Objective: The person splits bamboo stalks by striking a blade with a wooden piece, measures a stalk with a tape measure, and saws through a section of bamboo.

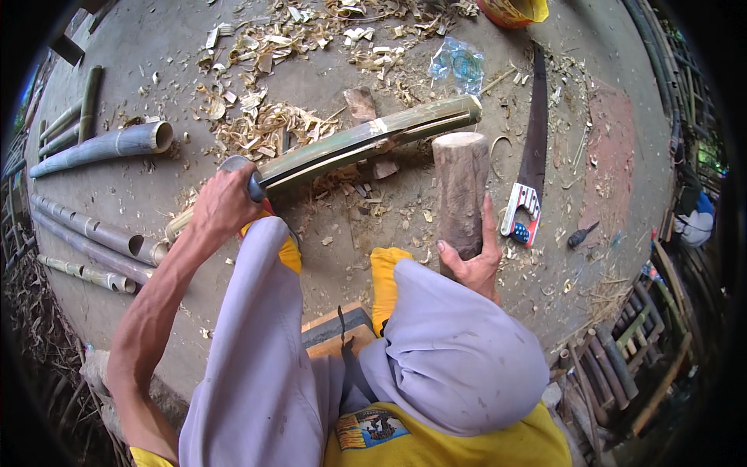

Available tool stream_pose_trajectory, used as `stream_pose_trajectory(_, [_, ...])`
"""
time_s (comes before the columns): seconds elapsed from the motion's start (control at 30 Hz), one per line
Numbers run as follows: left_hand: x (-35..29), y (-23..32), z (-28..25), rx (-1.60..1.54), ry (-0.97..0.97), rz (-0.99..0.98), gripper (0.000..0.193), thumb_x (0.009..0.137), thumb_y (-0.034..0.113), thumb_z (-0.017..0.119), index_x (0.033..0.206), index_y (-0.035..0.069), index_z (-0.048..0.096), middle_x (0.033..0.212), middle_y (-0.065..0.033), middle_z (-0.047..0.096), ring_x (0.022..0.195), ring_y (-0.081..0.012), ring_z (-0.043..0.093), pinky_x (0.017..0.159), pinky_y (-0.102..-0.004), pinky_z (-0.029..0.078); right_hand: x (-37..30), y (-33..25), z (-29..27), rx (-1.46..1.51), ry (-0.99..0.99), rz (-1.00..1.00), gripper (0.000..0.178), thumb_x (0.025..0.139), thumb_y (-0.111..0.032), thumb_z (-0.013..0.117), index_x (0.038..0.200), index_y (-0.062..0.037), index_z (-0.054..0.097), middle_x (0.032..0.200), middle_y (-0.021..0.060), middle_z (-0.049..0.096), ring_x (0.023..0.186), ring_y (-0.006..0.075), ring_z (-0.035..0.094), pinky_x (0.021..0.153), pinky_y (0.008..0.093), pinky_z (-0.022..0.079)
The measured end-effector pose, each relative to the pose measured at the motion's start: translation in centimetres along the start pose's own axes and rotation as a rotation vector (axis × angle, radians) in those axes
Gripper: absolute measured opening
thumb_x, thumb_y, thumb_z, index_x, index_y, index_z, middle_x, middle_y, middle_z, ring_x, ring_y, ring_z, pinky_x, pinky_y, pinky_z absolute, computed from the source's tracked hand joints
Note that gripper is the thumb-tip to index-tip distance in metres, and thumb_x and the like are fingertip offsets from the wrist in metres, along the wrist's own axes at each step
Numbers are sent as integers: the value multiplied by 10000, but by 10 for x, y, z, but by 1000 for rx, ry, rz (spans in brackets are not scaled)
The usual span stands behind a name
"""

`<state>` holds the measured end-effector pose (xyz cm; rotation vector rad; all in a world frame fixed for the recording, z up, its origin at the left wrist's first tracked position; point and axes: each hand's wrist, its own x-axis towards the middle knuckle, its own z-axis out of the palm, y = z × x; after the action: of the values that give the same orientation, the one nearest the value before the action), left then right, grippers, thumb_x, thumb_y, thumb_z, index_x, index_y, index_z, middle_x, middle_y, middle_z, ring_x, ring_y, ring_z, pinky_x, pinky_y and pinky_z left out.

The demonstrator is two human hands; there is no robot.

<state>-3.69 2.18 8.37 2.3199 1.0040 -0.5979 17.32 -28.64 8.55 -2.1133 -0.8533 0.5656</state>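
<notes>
A green bamboo pole (366, 140) lies at a slant before me, with a long split along its far half. My left hand (226, 198) is closed at its nearer part, around a tool with a dark grey handle (257, 187); the rest of the tool is hidden. A short, thick wooden log (461, 194) is in my right hand (476, 268), thumb and fingers around its lower end. The log tilts up beside the pole's far end. Small wood blocks (359, 103) lie by the pole.
A handsaw (533, 148) lies to the right, a crumpled clear plastic bag (457, 66) and a bucket (510, 12) farther off. Shavings (268, 128) cover the ground beyond the pole. Several cut bamboo pieces (109, 148) lie at left. More bamboo (611, 366) is stacked at right.
</notes>
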Motion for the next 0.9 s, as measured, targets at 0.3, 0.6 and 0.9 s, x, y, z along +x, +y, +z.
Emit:
stream_pose_trajectory(0.3, [13,-7,0,-23,-64,68,229,681,106,633,889,21,587,769,-201,622,781,-368,624,693,-462,486,44,-24,-10,93,71,-216,952,671,-171,748,1423,38,203,1341,242,428,1191,312,480,1013,363,374])
stream_pose_trajectory(0.6, [20,-16,11,57,-72,79,259,680,116,647,911,28,571,778,-203,625,775,-362,630,698,-462,500,124,-56,1,-371,-536,-107,896,673,-211,720,1444,-186,263,1107,217,593,958,326,618,930,395,474])
stream_pose_trajectory(0.9, [23,-13,8,59,-66,91,260,673,122,671,888,28,560,783,-219,616,784,-406,607,693,-477,479,98,-17,35,-225,-400,-227,957,706,-256,722,1467,-215,144,1135,252,554,956,390,613,806,435,542])
